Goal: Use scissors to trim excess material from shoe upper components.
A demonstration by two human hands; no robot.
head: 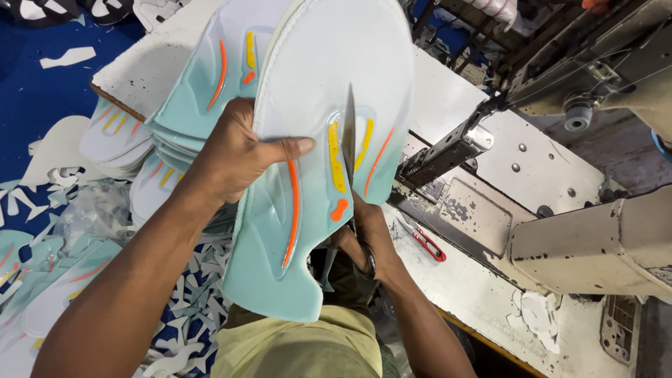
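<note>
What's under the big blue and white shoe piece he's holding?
Under the shoe piece, the right hand works scissors; more stacked pieces lie behind. The scissor handles are mostly hidden.

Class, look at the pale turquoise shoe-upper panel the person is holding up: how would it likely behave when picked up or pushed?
The panel probably flexes rather than staying rigid: it curves where the left hand grips its edge. It seems light for its size, since one hand holds it up while the right hand works scissors. Being flat, it should slide, not roll.

Shoe workshop: industrial sewing machine [560,231], stacked cut uppers [119,136], offcuts [189,308].
</note>
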